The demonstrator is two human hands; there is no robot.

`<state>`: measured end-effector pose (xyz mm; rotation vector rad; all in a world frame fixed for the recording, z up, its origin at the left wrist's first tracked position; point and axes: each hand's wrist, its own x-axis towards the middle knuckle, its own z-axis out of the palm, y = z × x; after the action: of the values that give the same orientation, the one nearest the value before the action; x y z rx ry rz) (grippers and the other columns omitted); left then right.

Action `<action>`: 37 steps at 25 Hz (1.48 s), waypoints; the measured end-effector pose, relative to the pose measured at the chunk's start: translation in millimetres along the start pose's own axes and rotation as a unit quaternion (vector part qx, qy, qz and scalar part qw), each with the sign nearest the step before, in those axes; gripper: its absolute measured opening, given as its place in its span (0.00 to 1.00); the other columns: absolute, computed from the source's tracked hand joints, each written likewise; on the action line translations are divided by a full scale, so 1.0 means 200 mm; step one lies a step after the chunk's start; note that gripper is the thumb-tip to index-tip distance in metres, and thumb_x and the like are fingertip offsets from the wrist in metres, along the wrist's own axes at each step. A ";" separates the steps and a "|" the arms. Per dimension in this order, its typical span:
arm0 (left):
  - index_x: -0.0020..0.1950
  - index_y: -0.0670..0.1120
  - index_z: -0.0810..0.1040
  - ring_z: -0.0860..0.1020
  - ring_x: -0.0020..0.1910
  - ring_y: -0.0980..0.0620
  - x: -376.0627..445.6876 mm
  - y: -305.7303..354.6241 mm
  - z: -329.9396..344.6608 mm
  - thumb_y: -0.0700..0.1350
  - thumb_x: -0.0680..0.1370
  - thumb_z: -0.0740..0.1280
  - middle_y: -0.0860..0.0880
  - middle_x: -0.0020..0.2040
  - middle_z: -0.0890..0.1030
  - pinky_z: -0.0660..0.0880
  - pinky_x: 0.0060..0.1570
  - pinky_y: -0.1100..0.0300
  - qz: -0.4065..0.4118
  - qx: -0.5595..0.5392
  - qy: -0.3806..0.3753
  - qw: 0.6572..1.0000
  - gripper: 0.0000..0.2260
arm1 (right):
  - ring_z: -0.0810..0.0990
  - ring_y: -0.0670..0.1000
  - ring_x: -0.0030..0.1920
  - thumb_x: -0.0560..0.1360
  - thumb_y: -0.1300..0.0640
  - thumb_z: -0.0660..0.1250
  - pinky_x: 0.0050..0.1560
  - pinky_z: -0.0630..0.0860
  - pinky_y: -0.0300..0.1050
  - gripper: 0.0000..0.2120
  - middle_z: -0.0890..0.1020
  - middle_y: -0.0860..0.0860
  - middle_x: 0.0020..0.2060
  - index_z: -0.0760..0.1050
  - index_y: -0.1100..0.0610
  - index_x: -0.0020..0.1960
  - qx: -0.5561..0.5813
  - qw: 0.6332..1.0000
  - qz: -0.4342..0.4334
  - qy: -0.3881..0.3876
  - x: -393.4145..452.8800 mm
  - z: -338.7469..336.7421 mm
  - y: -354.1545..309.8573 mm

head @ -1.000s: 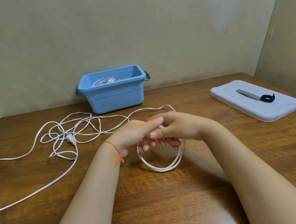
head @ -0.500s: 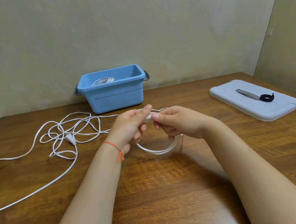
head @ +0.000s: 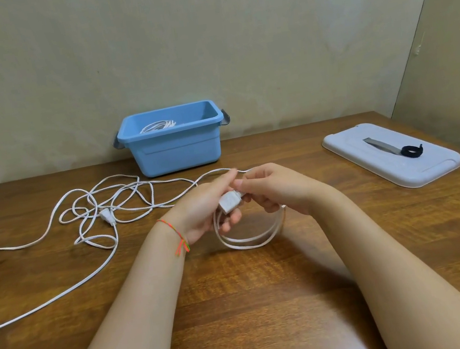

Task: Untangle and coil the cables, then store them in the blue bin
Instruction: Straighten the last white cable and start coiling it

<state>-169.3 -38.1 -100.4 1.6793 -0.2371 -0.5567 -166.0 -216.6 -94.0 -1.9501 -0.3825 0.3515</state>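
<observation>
While both grip it, left hand (head: 204, 208) and right hand (head: 273, 190) pinching white cable (head: 250, 238), blue bin (head: 174, 146) behind.

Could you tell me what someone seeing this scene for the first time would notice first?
Probably the two hands at the table's centre: the left hand and right hand together hold a small coil of white cable with its white plug. Next, the loose white cable sprawling tangled across the left of the table. Behind stands the blue bin, a coiled cable already inside.
</observation>
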 end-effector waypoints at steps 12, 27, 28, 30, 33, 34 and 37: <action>0.46 0.45 0.75 0.65 0.24 0.59 0.01 0.02 -0.03 0.48 0.81 0.62 0.54 0.28 0.67 0.64 0.25 0.67 0.107 -0.426 0.038 0.897 0.09 | 0.71 0.48 0.26 0.81 0.49 0.59 0.41 0.78 0.46 0.14 0.66 0.48 0.24 0.68 0.55 0.40 0.466 0.882 -0.061 -0.005 0.03 -0.01 0.00; 0.26 0.50 0.60 0.54 0.20 0.55 0.07 -0.01 0.07 0.58 0.81 0.63 0.52 0.22 0.55 0.55 0.25 0.62 0.052 -0.492 0.198 0.846 0.27 | 0.62 0.47 0.21 0.83 0.43 0.55 0.28 0.65 0.40 0.21 0.62 0.47 0.23 0.68 0.55 0.38 0.532 0.844 0.025 0.059 0.11 0.19 0.02; 0.26 0.49 0.60 0.55 0.20 0.55 0.07 -0.01 0.07 0.57 0.81 0.63 0.52 0.21 0.56 0.55 0.26 0.62 0.044 -0.490 0.194 0.849 0.26 | 0.60 0.46 0.20 0.84 0.43 0.53 0.25 0.63 0.40 0.22 0.61 0.47 0.22 0.67 0.55 0.38 0.551 0.832 0.036 0.061 0.11 0.18 0.02; 0.26 0.48 0.62 0.56 0.19 0.56 0.07 -0.01 0.05 0.53 0.82 0.61 0.53 0.21 0.57 0.57 0.27 0.63 0.018 -0.476 0.141 0.868 0.24 | 0.56 0.45 0.19 0.85 0.45 0.52 0.20 0.57 0.38 0.21 0.59 0.46 0.21 0.66 0.55 0.37 0.540 0.838 0.045 0.062 0.10 0.13 0.01; 0.32 0.45 0.69 0.57 0.18 0.57 0.04 0.01 0.01 0.49 0.81 0.57 0.53 0.21 0.57 0.60 0.24 0.64 -0.009 -0.402 0.049 0.914 0.18 | 0.54 0.45 0.21 0.84 0.48 0.55 0.20 0.54 0.38 0.18 0.58 0.46 0.23 0.66 0.55 0.38 0.388 0.919 0.048 0.047 0.05 0.03 0.01; 0.34 0.45 0.71 0.57 0.18 0.57 0.03 0.01 0.01 0.51 0.82 0.57 0.53 0.21 0.57 0.59 0.22 0.64 -0.015 -0.361 0.031 0.932 0.18 | 0.54 0.45 0.21 0.84 0.48 0.56 0.20 0.55 0.38 0.18 0.58 0.46 0.24 0.67 0.55 0.38 0.331 0.942 0.055 0.035 0.03 0.01 0.01; 0.33 0.48 0.67 0.55 0.18 0.58 0.01 0.03 0.02 0.54 0.83 0.59 0.54 0.22 0.57 0.54 0.20 0.65 -0.017 -0.281 0.020 0.959 0.20 | 0.56 0.46 0.24 0.82 0.48 0.59 0.23 0.56 0.38 0.17 0.59 0.47 0.26 0.67 0.54 0.37 0.253 0.964 0.071 0.032 0.02 0.01 0.01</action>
<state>-168.4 -43.0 -96.3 1.1407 -0.0136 -0.5530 -162.2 -213.8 -96.4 -1.4846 -0.0935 0.4311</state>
